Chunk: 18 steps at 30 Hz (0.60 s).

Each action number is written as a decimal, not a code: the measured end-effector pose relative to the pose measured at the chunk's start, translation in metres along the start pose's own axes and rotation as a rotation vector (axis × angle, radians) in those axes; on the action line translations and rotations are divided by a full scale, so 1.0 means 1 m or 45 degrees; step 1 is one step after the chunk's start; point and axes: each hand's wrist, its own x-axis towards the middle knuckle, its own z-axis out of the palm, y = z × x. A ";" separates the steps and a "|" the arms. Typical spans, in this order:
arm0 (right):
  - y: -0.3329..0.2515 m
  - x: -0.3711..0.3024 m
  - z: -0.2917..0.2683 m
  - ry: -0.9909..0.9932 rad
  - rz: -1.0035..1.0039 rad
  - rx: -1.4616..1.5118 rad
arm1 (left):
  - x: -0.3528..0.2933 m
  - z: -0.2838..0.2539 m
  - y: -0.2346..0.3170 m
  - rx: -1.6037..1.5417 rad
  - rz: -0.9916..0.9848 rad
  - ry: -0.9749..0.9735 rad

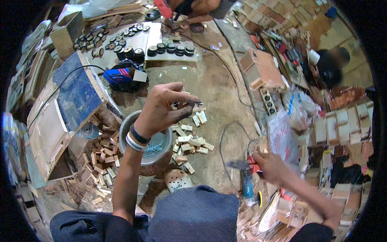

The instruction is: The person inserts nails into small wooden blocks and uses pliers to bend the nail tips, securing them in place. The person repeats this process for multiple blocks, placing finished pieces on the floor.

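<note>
My left hand (167, 105) is raised above the floor, thumb and forefinger pinched together. Something tiny shows at the fingertips, too small to name. My right hand (269, 166) grips a red power drill (254, 164), whose dark front end points left and is smeared by motion. Just below the drill lies a teal grinder (247, 185) with a yellow disc. Under my left wrist stands a grey bowl (123, 141) with many screws (154, 148) in it. Small pale wood blocks (193, 143) lie scattered right of the bowl, and another heap of blocks (105, 159) lies left of it.
Black wheel-like discs (170, 49) stand in rows at the back. A blue box (121, 76) sits near a tilted wooden box (80, 92). Cords (231, 86) cross the floor by a power strip (267, 101). Another person's hand (183, 27) is beside a red drill (163, 9); one more person (332, 66) is at right.
</note>
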 end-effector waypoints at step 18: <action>-0.109 0.044 0.010 0.837 0.172 1.161 | -0.027 0.049 0.086 0.173 0.063 0.473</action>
